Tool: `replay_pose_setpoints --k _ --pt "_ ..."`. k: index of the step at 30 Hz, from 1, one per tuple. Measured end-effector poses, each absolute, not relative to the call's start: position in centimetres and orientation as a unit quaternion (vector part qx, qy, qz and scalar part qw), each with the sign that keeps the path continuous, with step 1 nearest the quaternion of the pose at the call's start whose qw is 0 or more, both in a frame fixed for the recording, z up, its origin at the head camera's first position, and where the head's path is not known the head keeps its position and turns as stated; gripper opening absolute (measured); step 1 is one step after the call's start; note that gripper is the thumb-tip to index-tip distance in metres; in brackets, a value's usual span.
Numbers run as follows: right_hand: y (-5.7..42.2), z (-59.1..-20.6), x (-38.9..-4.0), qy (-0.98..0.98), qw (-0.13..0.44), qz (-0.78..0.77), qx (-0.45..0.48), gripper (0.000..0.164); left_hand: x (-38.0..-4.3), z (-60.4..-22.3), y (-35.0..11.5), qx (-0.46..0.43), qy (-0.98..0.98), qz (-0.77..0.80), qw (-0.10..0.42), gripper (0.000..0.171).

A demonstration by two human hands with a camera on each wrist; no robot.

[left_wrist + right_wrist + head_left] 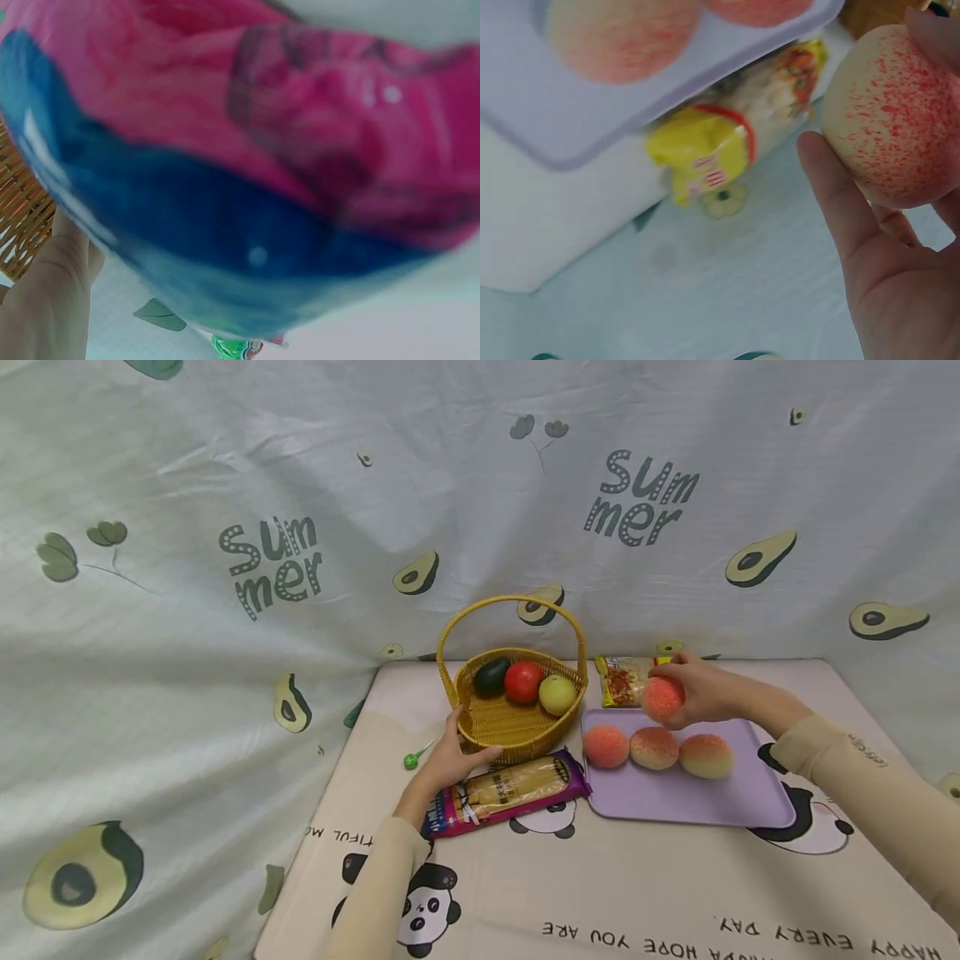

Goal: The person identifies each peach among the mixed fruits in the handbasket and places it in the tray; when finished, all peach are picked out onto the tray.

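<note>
In the head view my right hand holds a pink-red peach above the back of a lilac tray. The right wrist view shows this peach between thumb and fingers, its skin cream with red speckles. On the tray lie three more peaches in a row, the left one the reddest. My left hand touches the near left side of a yellow wicker basket, thumb and forefinger spread apart. A dark green avocado-like fruit, a red tomato and a pale green round fruit sit in the basket.
A purple and blue noodle packet lies before the basket, partly behind my left wrist; it fills much of the left wrist view. Behind the tray lies a yellow food packet. A green-wrapped lollipop is left of the basket. A printed curtain hangs behind.
</note>
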State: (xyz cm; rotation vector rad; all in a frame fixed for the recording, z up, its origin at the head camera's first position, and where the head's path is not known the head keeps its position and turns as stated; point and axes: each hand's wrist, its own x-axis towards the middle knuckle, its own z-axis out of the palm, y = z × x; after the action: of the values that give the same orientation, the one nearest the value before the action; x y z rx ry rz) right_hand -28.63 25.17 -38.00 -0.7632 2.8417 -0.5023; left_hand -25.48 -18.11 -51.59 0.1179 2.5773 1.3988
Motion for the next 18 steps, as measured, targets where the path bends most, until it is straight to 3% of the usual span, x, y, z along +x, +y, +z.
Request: replay_pose_setpoints --k 4,12,18 --pt "27.9 -38.5 -28.3 0.955 0.084 -0.156 -0.237 0.077 -25.3 -51.4 -18.3 0.039 0.873 0.475 0.101 0.12" --pt "33.6 -39.4 -27.1 0.961 0.155 -0.165 -0.159 0.075 -25.1 -51.4 -18.2 0.043 0.869 0.483 0.1 0.12" --pt "36.5 -40.0 -26.1 0.965 0.164 -0.134 -0.154 0.07 -25.2 -51.4 -17.9 0.045 0.871 0.48 0.099 0.119"
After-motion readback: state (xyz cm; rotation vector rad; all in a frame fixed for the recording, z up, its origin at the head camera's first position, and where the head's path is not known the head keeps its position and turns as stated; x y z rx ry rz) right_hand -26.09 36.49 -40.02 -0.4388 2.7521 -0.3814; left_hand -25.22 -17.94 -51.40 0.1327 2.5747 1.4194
